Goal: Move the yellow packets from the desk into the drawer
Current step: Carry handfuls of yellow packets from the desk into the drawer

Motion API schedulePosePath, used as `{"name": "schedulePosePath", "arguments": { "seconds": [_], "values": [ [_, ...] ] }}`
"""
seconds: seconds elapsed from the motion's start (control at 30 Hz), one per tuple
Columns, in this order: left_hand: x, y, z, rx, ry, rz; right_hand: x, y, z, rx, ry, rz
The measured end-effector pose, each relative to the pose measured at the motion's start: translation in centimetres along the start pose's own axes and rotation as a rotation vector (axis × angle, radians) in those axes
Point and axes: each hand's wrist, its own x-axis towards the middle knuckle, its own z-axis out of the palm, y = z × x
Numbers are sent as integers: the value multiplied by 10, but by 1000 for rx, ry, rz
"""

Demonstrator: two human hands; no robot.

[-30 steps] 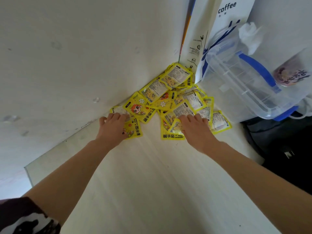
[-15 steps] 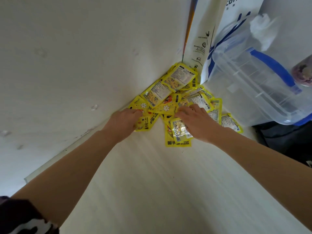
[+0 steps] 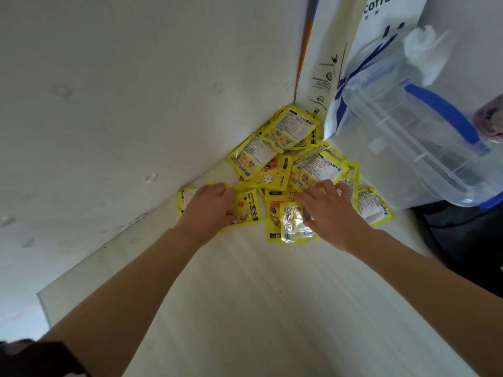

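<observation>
Both hands have curled since a second ago: left hand (image 3: pixel 208 206) and right hand (image 3: pixel 330 210) fingers now clamp yellow packets (image 3: pixel 275 159) on the desk (image 3: pixel 245 308).

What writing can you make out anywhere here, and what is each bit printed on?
"coffee", top cut off: white paper bag behind the clear box.
"HAND WARMER", upside down: topmost yellow packet.
Large Chinese characters: packet under the left hand, and packet beside the right hand; I cannot read them surely.
Fine print on packet backs and the bag's side: too small.
</observation>
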Motion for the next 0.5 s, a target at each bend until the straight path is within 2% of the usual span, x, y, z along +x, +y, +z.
{"name": "schedulePosePath", "arguments": {
  "seconds": [0.13, 0.33, 0.5],
  "values": [
    [-20, 8, 6, 27, -57, -39, -17, -7, 3, 18, 2, 34],
    [-38, 17, 6, -26, -16, -143, -35, -16, -5, 159, -217, 148],
    [-47, 18, 11, -147, 20, -256, -40, -20, 0, 763, -165, 486]
  ]
}}
